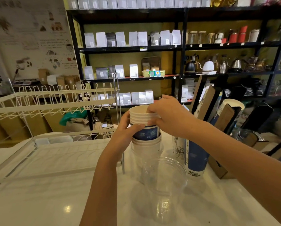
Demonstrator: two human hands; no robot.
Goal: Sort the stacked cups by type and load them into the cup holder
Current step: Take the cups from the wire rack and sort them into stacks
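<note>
A tall mixed stack of cups stands on the white counter at the centre. Its top is several nested white paper cups, under them a blue patterned cup, then more white cups and clear plastic cups at the bottom. My left hand grips the side of the stack at the blue cup. My right hand is closed on the rim of the top white cups. A separate clear plastic cup stands in front. The black cup holder leans at the right, with blue cups beside it.
A white wire dish rack with a tray fills the left of the counter; its chrome post stands right next to the stack. Dark shelves with bags and kettles line the back wall. Cardboard sleeves lie at the right edge.
</note>
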